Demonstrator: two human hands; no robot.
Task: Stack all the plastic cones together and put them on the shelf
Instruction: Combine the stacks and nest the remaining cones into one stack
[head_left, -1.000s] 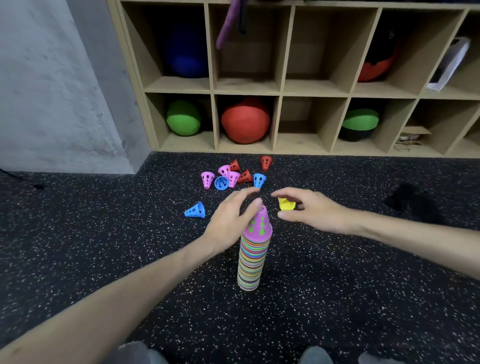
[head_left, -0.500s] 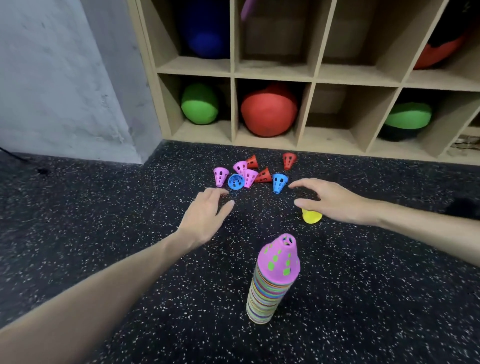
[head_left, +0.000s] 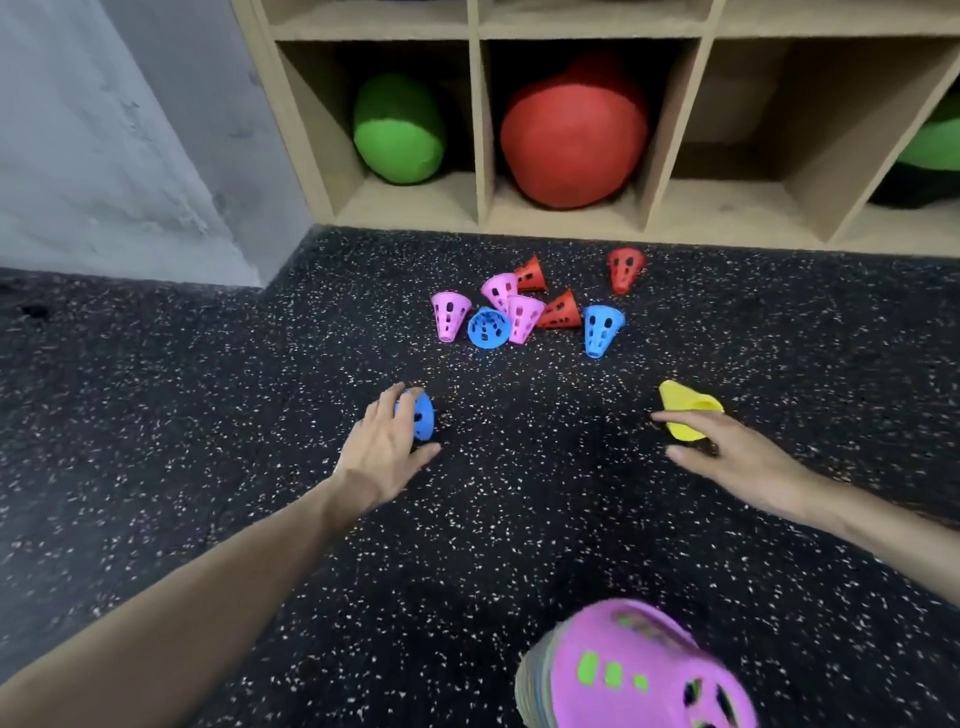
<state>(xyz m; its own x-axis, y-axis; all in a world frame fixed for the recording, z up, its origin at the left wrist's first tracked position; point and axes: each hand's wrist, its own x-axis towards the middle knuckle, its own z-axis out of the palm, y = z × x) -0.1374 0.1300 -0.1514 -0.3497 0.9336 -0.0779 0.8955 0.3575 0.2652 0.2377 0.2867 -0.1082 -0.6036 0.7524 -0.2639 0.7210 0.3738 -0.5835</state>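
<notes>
A tall stack of plastic cones (head_left: 634, 675), topped by a purple one with green showing through its holes, stands on the floor at the bottom edge. My left hand (head_left: 384, 452) reaches forward with straight fingers resting on a loose blue cone (head_left: 423, 415) lying on its side. My right hand (head_left: 737, 457) is spread just in front of a yellow cone (head_left: 685, 413), fingertips at its edge. Farther ahead lies a cluster of several pink, blue and red cones (head_left: 522, 317), with one red cone (head_left: 626, 267) a little apart. The wooden shelf (head_left: 480, 130) stands behind them.
The shelf's bottom compartments hold a green ball (head_left: 397, 130), a big red ball (head_left: 571, 135) and a green and black ball (head_left: 935, 150) at the right edge. One compartment (head_left: 737, 202) between them holds nothing. A grey wall (head_left: 104, 145) rises on the left. The floor is black speckled rubber.
Both hands left the stack and moved forward to loose cones: left onto the blue one, right to the yellow one. The view closed in, so the stack now sits at the bottom edge.
</notes>
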